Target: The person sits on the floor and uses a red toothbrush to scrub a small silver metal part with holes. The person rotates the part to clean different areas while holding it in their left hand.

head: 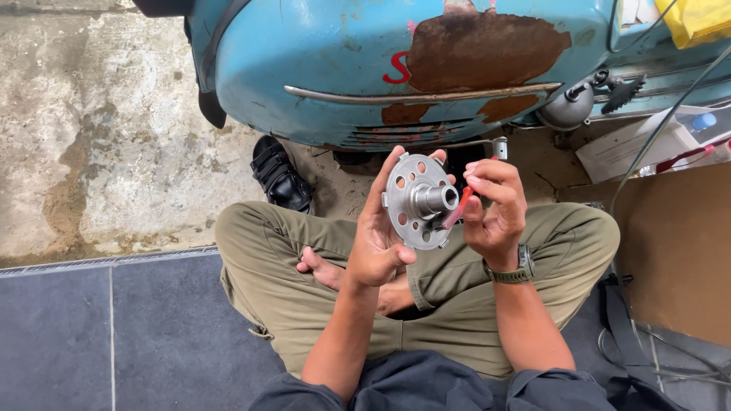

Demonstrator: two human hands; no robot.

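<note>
Disc (415, 199), a round grey metal plate with a ring of holes and a short hollow hub standing out from its middle, is held up in front of the person's chest, its face tilted toward the camera. Left hand (377, 236) is clamped on the disc from the left and behind: the thumb lies along the lower left rim and the fingertips show past the top edge. Right hand (495, 209) sits just beside the disc on the right, its fingers pinched together on a thin red tool (459, 207) whose tip touches the disc near the base of the hub. What kind of tool it is cannot be told. A dark green watch (515, 270) sits on the right wrist.

Below the hands, the person sits cross-legged in olive trousers (304, 289), one bare foot (324, 270) tucked under the left forearm. A black sandal (280, 176) lies on the concrete floor (99, 137) beyond the left knee. Behind it stands a pale blue scooter (327, 68) with large rust patches and a chrome trim strip along its side panel. To the right lie a brown board (678, 243), a white box (632, 148) and some loose cables (655, 358). Dark grey tiles (114, 335) cover the near left floor.
</note>
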